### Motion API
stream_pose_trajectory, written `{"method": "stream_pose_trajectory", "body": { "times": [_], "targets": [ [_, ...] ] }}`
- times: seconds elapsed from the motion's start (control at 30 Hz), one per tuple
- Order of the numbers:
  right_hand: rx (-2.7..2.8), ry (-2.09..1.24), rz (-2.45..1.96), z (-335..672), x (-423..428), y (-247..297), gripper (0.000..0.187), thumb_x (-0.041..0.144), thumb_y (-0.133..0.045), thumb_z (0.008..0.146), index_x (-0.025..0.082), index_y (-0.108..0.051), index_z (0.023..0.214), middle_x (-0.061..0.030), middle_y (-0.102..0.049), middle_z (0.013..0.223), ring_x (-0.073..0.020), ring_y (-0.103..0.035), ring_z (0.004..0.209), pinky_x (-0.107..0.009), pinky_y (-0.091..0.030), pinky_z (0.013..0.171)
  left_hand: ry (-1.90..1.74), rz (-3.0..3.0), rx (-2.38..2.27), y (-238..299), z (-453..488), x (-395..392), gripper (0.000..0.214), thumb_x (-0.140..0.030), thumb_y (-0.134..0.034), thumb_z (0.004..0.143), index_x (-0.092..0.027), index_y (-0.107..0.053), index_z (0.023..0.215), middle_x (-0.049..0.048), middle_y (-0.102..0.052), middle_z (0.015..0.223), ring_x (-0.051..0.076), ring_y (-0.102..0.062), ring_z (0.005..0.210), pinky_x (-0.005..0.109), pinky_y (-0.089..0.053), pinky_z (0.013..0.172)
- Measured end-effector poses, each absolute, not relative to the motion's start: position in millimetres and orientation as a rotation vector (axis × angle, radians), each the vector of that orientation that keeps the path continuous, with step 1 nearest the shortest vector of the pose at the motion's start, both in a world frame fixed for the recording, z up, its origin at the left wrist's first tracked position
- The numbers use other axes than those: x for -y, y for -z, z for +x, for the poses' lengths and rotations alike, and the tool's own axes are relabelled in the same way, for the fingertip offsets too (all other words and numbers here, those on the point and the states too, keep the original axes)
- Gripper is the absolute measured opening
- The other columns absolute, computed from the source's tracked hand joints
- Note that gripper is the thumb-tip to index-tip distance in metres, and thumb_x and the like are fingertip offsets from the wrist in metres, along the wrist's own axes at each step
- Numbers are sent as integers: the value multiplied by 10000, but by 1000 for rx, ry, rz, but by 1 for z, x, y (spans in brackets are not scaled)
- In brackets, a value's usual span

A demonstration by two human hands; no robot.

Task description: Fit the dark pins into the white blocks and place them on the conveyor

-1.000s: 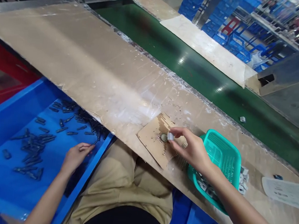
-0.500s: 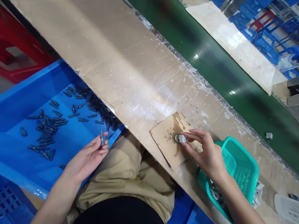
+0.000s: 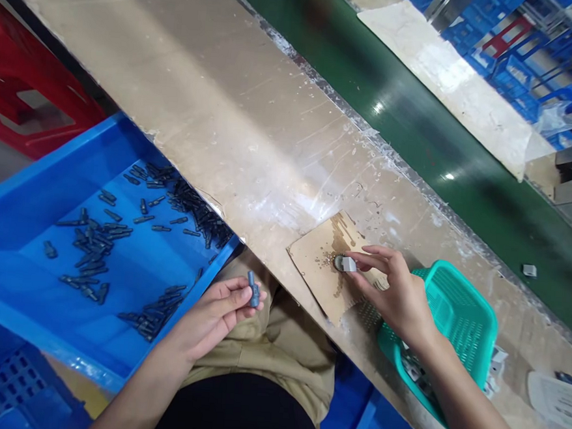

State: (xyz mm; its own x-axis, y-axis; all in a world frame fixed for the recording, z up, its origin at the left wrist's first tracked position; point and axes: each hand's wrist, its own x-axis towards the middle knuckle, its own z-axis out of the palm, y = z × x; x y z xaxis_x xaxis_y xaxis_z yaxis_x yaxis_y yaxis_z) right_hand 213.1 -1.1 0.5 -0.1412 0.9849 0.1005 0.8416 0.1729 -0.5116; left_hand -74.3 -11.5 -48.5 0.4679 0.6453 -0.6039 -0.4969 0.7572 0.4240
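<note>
Away from the blue bin (image 3: 13, 257), the left hand (image 3: 223, 311) has carried a dark fitting (image 3: 254, 293) over the lap (image 3: 281, 354), pinched; apart, the right hand (image 3: 398, 294) still grips a grey block (image 3: 348, 264), partly hiding a round dish (image 3: 338, 262) on cardboard (image 3: 312, 259).

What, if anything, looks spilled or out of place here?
Dark stains mark the cardboard around the small round object, as if liquid had splashed there. A pale block also sits alone on the green belt, apart from the pieces beside the basket.

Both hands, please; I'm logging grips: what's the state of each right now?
Left hand: closed, holding a dark part.
Right hand: closed, holding a light-grey block.
</note>
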Motion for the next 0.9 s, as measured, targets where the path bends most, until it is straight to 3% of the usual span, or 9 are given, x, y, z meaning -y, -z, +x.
{"method": "stream_pose_trajectory", "body": {
  "times": [0.17, 0.4, 0.67, 0.9],
  "targets": [
    [1711, -665, -1503, 208, 10, -16, 374, 176, -688, 777, 265, -495, 1085, -51, -664, 1009, -206, -635, 947, -376, -534, 834, -651, 59, -714, 35, -38, 7, 234, -248, -839, 585, -117, -698, 719, 21, -672, 677, 89, -640, 643, 111, -521, 562],
    [1646, -837, -1248, 183, 34, -53, 427, 17, -663, 739, 276, -516, 1045, -45, -652, 948, -204, -642, 920, -364, -553, 796, -503, -15, -499, 19, 6, 2, 273, -266, -856, 536, -101, -706, 693, 19, -694, 639, 94, -662, 603, 104, -543, 558],
    [1665, -912, -1206, 180, 41, -54, 415, -27, -635, 747, 252, -496, 1021, -41, -646, 979, -168, -651, 923, -295, -570, 777, -471, 60, -500, 10, 12, 4, 306, -281, -860, 524, -82, -718, 708, 33, -699, 630, 99, -659, 570, 120, -555, 558],
    [1677, -966, -1263, 181, 46, -52, 360, 52, -677, 763, 239, -492, 1010, -51, -674, 965, -175, -673, 911, -274, -578, 771, -549, 166, -528, 1, 13, 8, 233, -261, -849, 551, -109, -726, 678, 35, -704, 653, 101, -657, 587, 130, -552, 545]
  ]
}}
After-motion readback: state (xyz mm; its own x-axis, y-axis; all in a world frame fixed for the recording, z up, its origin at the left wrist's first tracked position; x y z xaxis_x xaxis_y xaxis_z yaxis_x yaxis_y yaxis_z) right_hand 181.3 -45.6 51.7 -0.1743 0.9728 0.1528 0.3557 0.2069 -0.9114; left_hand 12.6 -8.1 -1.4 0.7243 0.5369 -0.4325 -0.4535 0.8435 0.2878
